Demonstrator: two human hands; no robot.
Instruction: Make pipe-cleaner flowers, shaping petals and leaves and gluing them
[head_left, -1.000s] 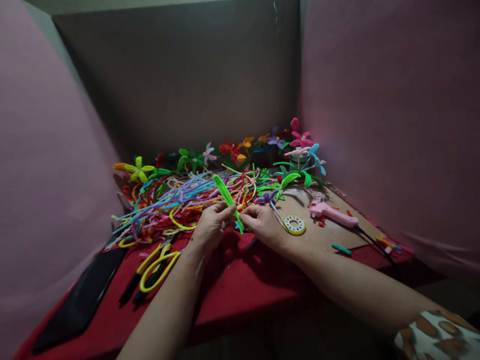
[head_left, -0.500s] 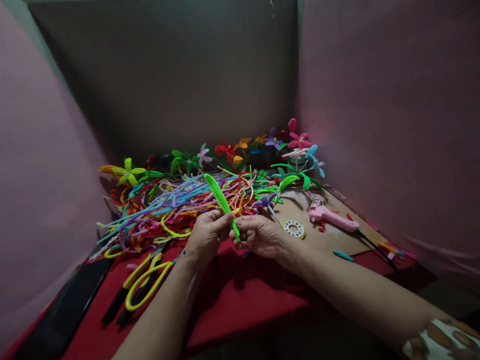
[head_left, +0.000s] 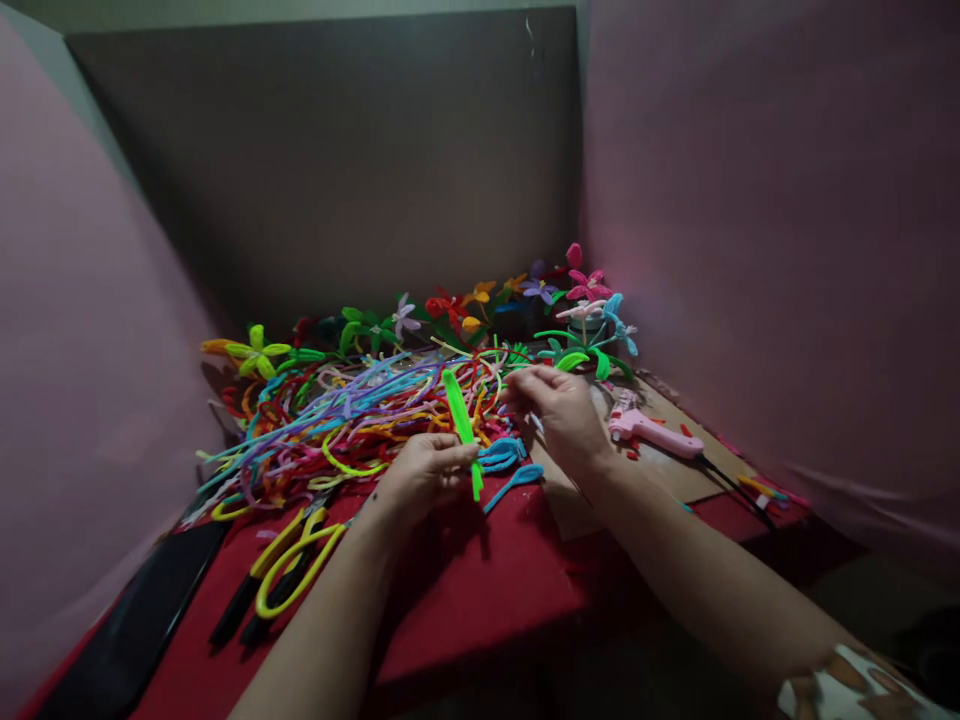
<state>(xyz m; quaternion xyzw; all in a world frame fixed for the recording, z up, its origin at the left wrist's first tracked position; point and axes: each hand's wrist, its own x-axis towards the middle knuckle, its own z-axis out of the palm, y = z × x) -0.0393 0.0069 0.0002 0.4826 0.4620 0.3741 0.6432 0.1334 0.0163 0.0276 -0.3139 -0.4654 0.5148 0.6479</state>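
My left hand (head_left: 427,468) pinches a bright green pipe-cleaner leaf (head_left: 461,425) between thumb and fingers, its tip pointing up and away. My right hand (head_left: 559,412) is over the right end of the pipe-cleaner pile, apart from the leaf. Its fingers are bent and drawn together at the tips; what they hold, if anything, does not show. Beside my left hand, loops of blue pipe cleaner (head_left: 502,456) and a blue petal with a stem (head_left: 517,485) rest on the red cloth.
A heap of coloured pipe cleaners (head_left: 360,400) covers the middle. Yellow-handled scissors and pliers (head_left: 300,560) lie at left, near a black flat object (head_left: 142,610). A pink glue gun (head_left: 656,432) sits on cardboard (head_left: 697,475) at right. Pipe-cleaner flowers (head_left: 257,352) line the back.
My right hand has let go of the green leaf and moved up and away towards the pile's right end. The leaf stays in my left hand, and the blue pieces have come into view.
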